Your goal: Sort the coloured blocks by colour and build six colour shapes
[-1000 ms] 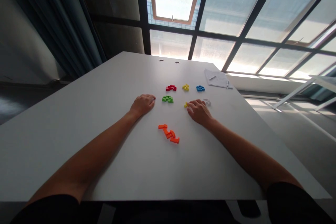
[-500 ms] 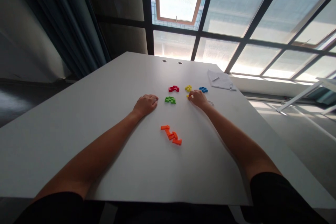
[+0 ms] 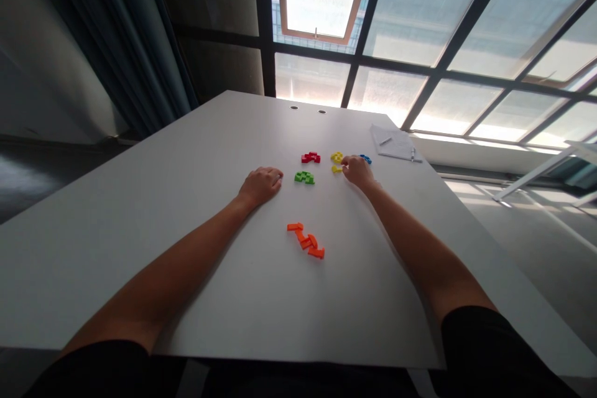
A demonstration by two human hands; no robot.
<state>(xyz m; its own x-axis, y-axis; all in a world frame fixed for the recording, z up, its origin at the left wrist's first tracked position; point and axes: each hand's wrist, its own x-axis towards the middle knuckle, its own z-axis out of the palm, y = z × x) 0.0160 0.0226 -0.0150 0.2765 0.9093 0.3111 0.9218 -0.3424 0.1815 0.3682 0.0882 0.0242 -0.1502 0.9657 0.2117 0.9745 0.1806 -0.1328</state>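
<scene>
On the white table [image 3: 224, 298], my left hand [image 3: 260, 186] lies palm down, its fingers loosely bent and nothing visible in them. To its right is a cluster of green plastic pieces [image 3: 304, 178], with red plastic pieces [image 3: 310, 157] just behind. My right hand [image 3: 358, 171] hovers low beside a small yellow piece [image 3: 336, 169] and a cluster of yellow pieces [image 3: 336, 157]. Its fingers look slightly apart, with nothing seen between them. Blue pieces [image 3: 366, 158] are partly hidden behind this hand. Closer to me lie several orange pieces [image 3: 306, 240] in a loose row.
White paper [image 3: 396, 143] with pens on it lies near the table's right edge. Two round cable holes [image 3: 321, 112] sit at the far edge. Beyond are large windows [image 3: 396, 18], a dark curtain [image 3: 116, 43] at left and a white frame [image 3: 536, 168] at right.
My right hand has let go of the small yellow piece and drawn slightly to the right, now covering part of the blue pieces. My left hand has barely moved.
</scene>
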